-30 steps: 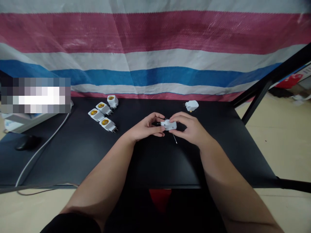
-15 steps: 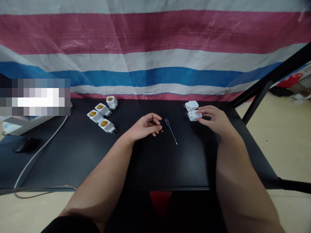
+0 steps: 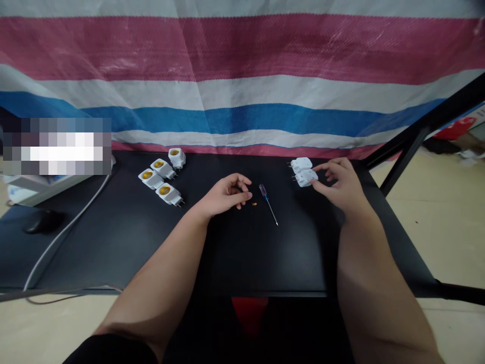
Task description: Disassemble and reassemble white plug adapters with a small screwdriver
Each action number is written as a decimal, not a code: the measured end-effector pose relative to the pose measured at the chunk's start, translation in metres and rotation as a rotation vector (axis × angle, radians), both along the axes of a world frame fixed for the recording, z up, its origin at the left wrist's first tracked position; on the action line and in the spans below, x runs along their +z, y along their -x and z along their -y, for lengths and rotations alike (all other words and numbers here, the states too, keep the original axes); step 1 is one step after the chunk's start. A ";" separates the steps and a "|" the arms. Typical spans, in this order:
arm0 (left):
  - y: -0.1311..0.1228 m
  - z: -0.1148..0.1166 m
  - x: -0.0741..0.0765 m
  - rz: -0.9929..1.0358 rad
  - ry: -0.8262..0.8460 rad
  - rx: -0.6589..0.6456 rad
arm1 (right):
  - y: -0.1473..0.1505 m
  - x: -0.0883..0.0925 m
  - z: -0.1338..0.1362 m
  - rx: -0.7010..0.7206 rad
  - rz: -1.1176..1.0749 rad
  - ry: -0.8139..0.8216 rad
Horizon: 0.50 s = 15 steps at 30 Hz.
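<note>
Head view: right hand (image 3: 343, 184) spread wide against white plastic socket adapter (image 3: 305, 178); left hand (image 3: 227, 193) loosely curled, empty, near brass piece (image 3: 253, 203).

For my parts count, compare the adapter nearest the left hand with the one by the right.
The left adapter shows a yellow socket; the right adapter shows none. The left adapter's prongs point right, the right adapter's left. Both are white with metal prongs.

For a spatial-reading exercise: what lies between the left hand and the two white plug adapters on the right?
The head view shows a small screwdriver and a tiny amber piece between the left hand and the adapters.
</note>
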<state>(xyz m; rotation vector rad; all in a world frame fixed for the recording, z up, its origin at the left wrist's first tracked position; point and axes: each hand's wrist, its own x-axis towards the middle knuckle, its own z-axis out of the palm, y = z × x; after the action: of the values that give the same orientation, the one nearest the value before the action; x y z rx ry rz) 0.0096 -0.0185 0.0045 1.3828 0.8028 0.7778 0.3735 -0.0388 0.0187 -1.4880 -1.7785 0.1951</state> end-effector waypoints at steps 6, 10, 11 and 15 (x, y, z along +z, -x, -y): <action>-0.001 -0.004 -0.006 -0.084 -0.046 0.075 | 0.081 0.012 0.023 0.269 0.048 -0.031; -0.001 -0.006 -0.011 -0.117 -0.074 0.136 | 0.125 -0.004 0.026 0.410 0.287 0.071; -0.001 -0.006 -0.011 -0.132 -0.078 0.135 | 0.130 -0.007 0.025 0.411 0.337 0.108; 0.000 -0.006 -0.011 -0.185 -0.098 0.117 | 0.143 -0.013 0.024 0.393 0.407 0.198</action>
<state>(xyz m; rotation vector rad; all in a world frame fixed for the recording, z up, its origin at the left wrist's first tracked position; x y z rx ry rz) 0.0101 -0.0129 -0.0068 1.5210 1.0083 0.7964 0.2303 -0.0632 0.0056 -1.3650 -2.4383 0.2875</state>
